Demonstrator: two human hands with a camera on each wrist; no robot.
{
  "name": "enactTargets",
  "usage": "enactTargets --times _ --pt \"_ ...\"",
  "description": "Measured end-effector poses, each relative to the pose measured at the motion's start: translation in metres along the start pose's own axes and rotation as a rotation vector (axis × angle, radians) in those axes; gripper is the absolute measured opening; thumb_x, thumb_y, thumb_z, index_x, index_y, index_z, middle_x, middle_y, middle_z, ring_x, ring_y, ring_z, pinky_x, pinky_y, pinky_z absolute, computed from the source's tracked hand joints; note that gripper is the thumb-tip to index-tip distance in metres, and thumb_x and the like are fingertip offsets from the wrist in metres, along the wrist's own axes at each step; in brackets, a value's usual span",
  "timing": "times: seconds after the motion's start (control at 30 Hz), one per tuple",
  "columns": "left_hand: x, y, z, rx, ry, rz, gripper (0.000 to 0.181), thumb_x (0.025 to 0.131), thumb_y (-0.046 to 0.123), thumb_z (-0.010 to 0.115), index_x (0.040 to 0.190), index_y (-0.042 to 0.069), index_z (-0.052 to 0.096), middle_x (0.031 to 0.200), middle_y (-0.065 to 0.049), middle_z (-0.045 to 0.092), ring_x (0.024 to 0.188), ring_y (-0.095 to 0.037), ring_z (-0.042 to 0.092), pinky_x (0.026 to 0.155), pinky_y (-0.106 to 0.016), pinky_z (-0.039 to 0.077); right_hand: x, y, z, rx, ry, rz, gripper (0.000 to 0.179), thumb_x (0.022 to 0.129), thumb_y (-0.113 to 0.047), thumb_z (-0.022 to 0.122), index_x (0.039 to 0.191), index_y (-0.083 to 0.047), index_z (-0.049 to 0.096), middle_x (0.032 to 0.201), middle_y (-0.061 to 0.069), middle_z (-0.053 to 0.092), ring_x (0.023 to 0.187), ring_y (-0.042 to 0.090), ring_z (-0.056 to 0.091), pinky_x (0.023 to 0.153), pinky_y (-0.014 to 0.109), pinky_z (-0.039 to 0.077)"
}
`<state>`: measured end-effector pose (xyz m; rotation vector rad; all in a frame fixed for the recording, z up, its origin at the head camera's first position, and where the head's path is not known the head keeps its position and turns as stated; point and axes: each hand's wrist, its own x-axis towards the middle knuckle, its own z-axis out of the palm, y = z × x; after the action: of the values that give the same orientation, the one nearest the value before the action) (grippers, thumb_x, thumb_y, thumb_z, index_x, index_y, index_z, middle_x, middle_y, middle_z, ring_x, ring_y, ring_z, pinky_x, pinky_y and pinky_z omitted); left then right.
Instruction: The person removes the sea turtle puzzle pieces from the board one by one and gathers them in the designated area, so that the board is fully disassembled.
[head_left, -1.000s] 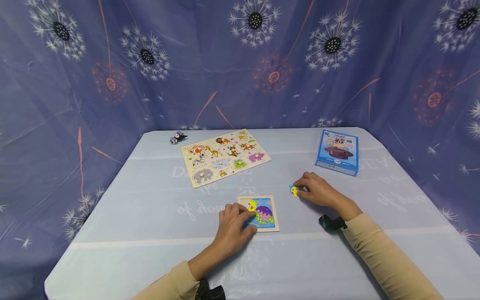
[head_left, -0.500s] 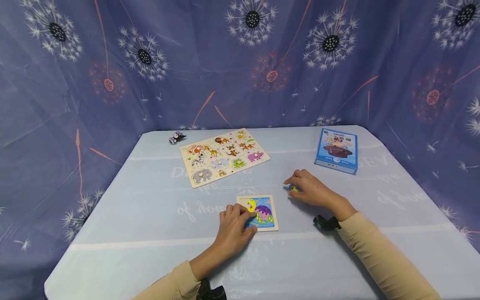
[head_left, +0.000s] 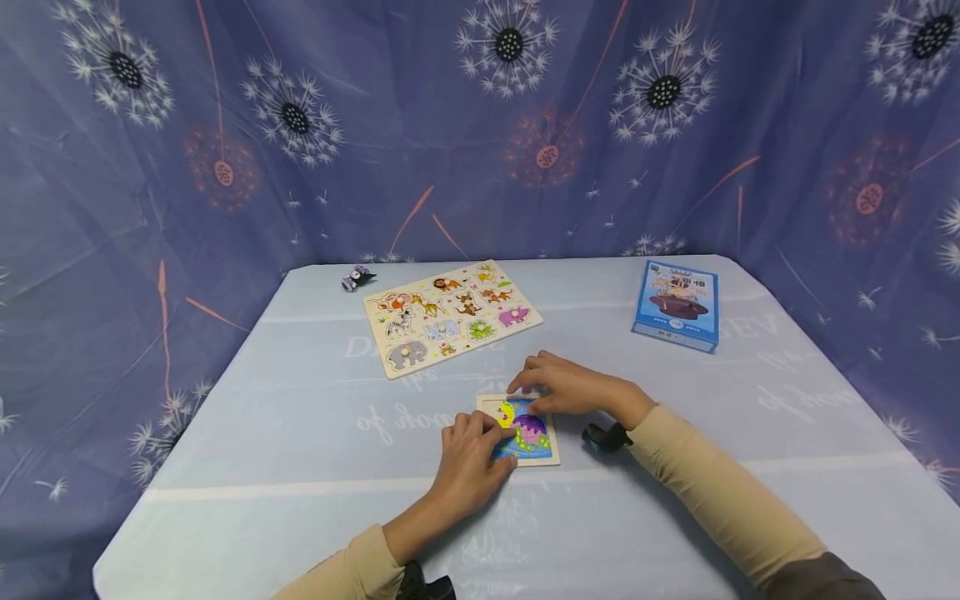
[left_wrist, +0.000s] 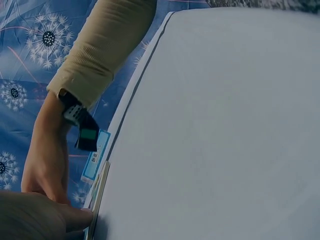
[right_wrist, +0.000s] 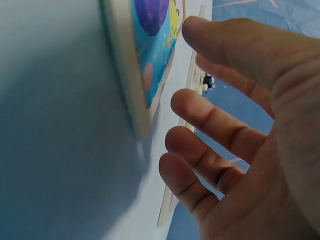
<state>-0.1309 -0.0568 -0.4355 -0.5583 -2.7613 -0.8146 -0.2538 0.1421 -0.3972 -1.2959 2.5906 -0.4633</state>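
A small square jigsaw puzzle in a pale wooden frame lies in front of me, showing a yellow dinosaur and a purple egg on blue. My left hand holds it at the left side, thumb by the bottom edge and index finger over the picture. In the left wrist view that hand is dark and partly cut off, beside the board's rim. My right hand is over the puzzle's top edge, thumb and index fingertips close together above the picture. The small puzzle piece at these fingertips is mostly hidden. The right wrist view shows the other fingers loosely bent.
Farther back lies a wooden animal knob puzzle. A blue box rests at the back right, and a small dark-and-purple toy at the back left. A dandelion-print curtain hangs behind the pale table.
My right hand has moved left from beside the puzzle to its top edge, bringing the yellow-and-blue puzzle piece. The left hand has stayed on the puzzle.
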Motion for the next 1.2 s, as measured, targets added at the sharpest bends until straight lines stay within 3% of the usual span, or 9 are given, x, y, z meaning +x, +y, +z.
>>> enactTargets --times 0.2,0.47,1.2 --pt "0.000 -0.001 0.001 -0.001 0.003 0.001 0.031 0.080 0.025 0.071 0.109 0.014 0.071 0.103 0.001 0.053 0.097 -0.017 0.041 0.084 -0.041 0.029 0.015 -0.003 -0.002 -0.006 -0.091 -0.034 0.036 0.085 -0.025 0.068 0.120 -0.032 0.063 0.107 -0.004 0.057 0.094 0.015 0.044 0.082 0.029 0.038" --pt "-0.001 -0.001 0.002 -0.006 -0.007 -0.002 0.032 0.080 0.025 0.071 0.110 0.014 0.070 0.103 0.000 0.053 0.097 -0.017 0.041 0.084 -0.040 0.029 0.021 -0.005 -0.005 0.008 -0.194 0.010 0.036 0.085 -0.027 0.069 0.119 -0.037 0.063 0.106 -0.005 0.054 0.095 0.015 0.043 0.082 0.030 0.037" --pt "-0.002 0.001 0.002 0.000 0.027 0.008 0.033 0.079 0.024 0.071 0.110 0.013 0.071 0.103 -0.001 0.054 0.093 -0.017 0.041 0.083 -0.035 0.033 0.023 -0.001 -0.004 -0.049 -0.190 -0.028 0.032 0.084 -0.028 0.069 0.115 -0.037 0.064 0.106 -0.005 0.053 0.095 0.010 0.040 0.085 0.029 0.036"
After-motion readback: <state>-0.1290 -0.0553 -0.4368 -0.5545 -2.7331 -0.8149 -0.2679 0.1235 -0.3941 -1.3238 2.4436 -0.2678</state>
